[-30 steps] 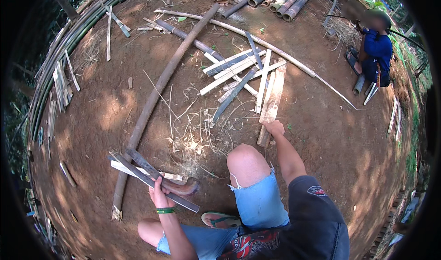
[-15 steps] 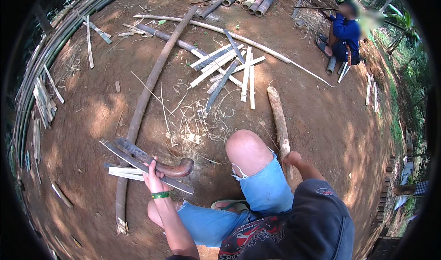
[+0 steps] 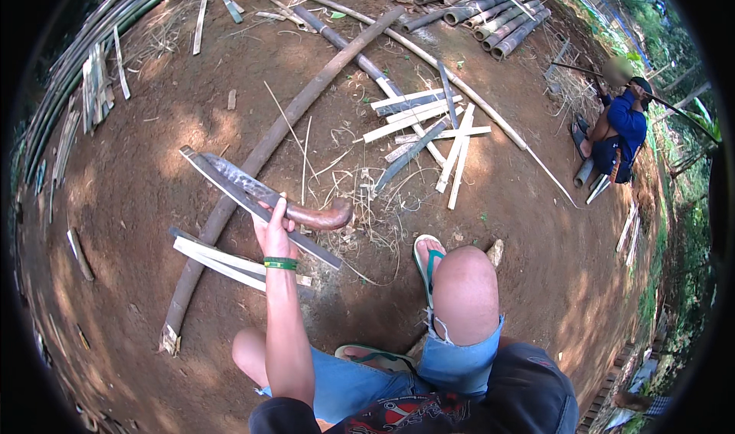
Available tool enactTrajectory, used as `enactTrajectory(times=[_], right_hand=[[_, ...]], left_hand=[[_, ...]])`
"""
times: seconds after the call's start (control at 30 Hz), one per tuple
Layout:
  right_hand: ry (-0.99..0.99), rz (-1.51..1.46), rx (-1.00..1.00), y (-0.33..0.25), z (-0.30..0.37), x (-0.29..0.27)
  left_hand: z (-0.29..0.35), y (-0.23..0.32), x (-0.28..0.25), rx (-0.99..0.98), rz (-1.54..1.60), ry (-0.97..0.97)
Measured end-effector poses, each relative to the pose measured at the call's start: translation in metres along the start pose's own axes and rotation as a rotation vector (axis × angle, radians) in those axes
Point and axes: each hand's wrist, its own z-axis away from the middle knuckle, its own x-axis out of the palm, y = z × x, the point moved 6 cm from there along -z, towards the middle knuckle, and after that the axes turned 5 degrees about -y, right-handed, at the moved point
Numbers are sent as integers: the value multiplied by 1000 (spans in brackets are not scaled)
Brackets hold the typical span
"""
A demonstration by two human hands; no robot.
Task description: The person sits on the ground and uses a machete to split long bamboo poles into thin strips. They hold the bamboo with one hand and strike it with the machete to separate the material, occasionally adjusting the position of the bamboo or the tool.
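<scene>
My left hand (image 3: 276,231) is closed round a machete (image 3: 328,216) and a split bamboo strip (image 3: 315,253) together. The machete's curved wooden handle points right, its broad blade to the upper left. Dark on the side that shows, the strip lies alongside the blade. Just below them, several pale bamboo strips (image 3: 218,264) rest across a long dark pole (image 3: 264,144) on the ground. My right hand is out of sight on the side of my bent right knee. Past that knee the end of a log (image 3: 496,253) shows; the remainder is hidden.
Split bamboo pieces (image 3: 417,118) lie crossed ahead, beside curled shavings (image 3: 375,223). A thin pole (image 3: 475,89) slants across the dirt. Bamboo poles (image 3: 505,32) are stacked at the far right, more (image 3: 99,28) at the far left. A person in blue (image 3: 628,124) sits at the right.
My view has swung so the scene sits differently. My left hand has lifted the machete and strip away from the pale strips. My right hand, earlier on the log, has gone out of sight.
</scene>
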Motion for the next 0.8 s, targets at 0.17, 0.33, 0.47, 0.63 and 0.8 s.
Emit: enactTrajectory(times=[0.17, 0.33, 0.47, 0.63, 0.8], right_hand=[[132, 158, -233, -74, -21, -150], [247, 214, -727, -263, 1, -288], [119, 278, -1216, -423, 67, -301], [61, 605, -1259, -517, 87, -260], [324, 429, -1592, -561, 103, -264]], left_hand=[[-16, -5, 8, 38, 3, 52], [-24, -15, 22, 84, -95, 105], [-26, -30, 40, 111, -36, 131], [-34, -30, 33, 178, -93, 221], [-44, -12, 56, 260, -118, 240]])
